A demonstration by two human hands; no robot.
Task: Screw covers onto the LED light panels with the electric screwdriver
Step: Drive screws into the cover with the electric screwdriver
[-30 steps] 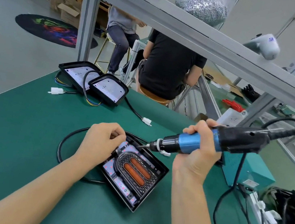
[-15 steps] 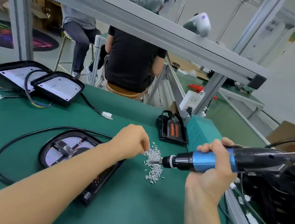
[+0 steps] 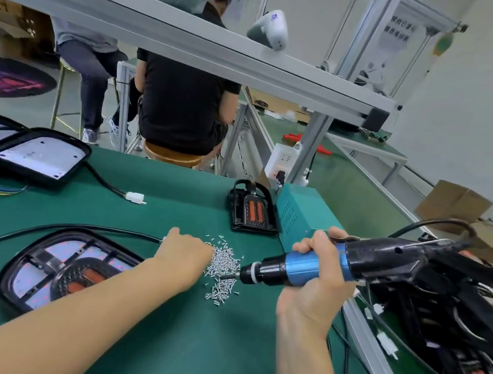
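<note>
Now the left hand (image 3: 186, 254) has left the light panel (image 3: 63, 265) and reached to the pile of screws (image 3: 223, 266) in the middle of the desk (image 3: 153, 348). Its fingers are down in the pile, but I cannot tell if they already pinch a screw. The right hand (image 3: 317, 279) keeps its grip closed around the blue electric screwdriver (image 3: 306, 268), and the tip points into the same pile. A second ago the left hand held the panel and the tip was over its cover (image 3: 81, 274). I think the next screw is being picked. The panel, with the cover on it, lies near the left edge of the desk; the view has turned to the right
</note>
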